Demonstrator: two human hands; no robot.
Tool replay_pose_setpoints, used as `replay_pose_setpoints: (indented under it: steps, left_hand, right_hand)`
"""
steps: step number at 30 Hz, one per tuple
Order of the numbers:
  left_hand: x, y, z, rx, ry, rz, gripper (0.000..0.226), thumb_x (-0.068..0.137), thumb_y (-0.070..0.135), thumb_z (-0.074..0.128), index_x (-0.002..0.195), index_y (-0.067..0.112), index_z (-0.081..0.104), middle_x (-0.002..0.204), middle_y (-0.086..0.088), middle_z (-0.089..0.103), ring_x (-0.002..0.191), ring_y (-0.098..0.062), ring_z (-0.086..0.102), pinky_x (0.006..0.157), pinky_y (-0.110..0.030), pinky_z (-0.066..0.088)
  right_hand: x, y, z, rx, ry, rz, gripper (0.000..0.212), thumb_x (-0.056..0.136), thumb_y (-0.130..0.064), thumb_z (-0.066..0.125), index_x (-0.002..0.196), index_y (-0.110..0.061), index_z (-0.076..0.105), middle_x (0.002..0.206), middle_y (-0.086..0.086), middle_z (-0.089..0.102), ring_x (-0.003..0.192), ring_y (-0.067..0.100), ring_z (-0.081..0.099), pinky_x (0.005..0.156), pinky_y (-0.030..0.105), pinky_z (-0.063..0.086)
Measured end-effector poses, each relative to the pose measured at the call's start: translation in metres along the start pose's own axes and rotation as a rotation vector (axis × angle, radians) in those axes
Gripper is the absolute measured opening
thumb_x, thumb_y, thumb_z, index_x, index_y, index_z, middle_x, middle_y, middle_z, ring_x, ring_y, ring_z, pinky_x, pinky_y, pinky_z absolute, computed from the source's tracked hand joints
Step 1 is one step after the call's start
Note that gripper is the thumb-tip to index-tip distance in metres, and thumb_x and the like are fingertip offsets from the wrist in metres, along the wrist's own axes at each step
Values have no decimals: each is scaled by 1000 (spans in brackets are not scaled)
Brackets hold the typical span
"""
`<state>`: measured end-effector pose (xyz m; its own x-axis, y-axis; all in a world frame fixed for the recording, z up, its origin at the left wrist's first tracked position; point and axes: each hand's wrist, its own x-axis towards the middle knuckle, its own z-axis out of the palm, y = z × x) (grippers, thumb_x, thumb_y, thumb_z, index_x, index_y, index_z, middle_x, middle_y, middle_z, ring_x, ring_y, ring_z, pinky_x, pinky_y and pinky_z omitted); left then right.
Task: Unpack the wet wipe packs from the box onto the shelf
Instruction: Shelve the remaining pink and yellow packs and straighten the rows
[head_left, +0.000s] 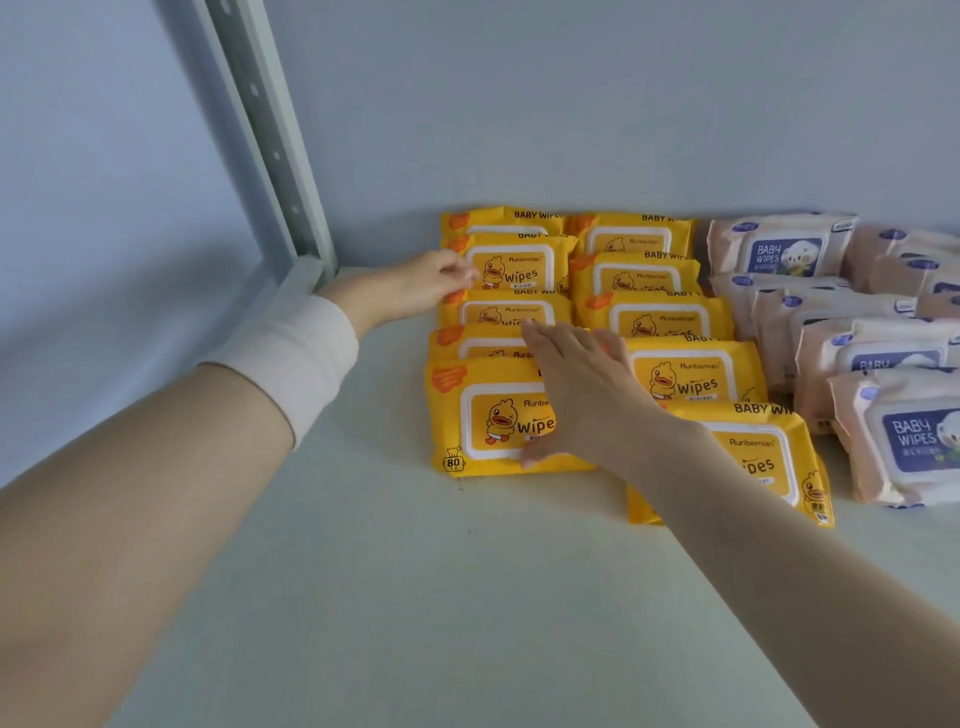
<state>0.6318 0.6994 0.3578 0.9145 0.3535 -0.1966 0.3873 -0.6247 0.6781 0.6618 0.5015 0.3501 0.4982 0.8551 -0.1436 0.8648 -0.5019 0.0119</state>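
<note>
Right hand: the right hand (576, 384) lies flat with straight, spread fingers, palm down on the left column of yellow packs; it clamps nothing and its thumb rests on the nearest yellow pack (483, 415).
Left hand: the left hand (410, 291) reaches to the left end of a far yellow pack (514, 265). Its fingertips (465, 271) touch the wrapper; I cannot tell whether they pinch it or only push.
Yellow packs: ten show, in two columns running near to far, overlapped like tiles, faces up.
Pink packs (779, 249): just right of the yellow ones, in similar overlapping rows that run off the right edge.
Shelf (363, 571): bare on the near and left sides, with an upright post (260, 130) at the far left.
Box: not in view, so what remains in it cannot be told.
Progress: probably well along; many packs are placed and the hands seem to be squaring up a column, not setting down a new pack.
</note>
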Motion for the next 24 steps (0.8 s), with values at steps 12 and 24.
replay_pose_setpoints:
  steps: [12, 24]
  left_hand:
    - [9, -21, 8, -135, 87, -64, 36, 91, 19, 57, 125, 7, 56, 119, -9, 59, 97, -20, 58, 81, -30, 52]
    - [24, -22, -4, -297, 252, 125, 14, 93, 16, 53, 102, 19, 62, 100, 3, 59, 100, -14, 54, 86, -24, 48]
  right_hand:
    - [-5, -5, 15, -53, 285, 46, 113, 6, -61, 83, 99, 0, 65, 94, 17, 61, 83, 34, 61, 72, 41, 52]
    - [45, -4, 19, -55, 418, 175, 96, 9, -46, 91, 90, -2, 66, 88, 16, 62, 77, 32, 61, 70, 37, 53]
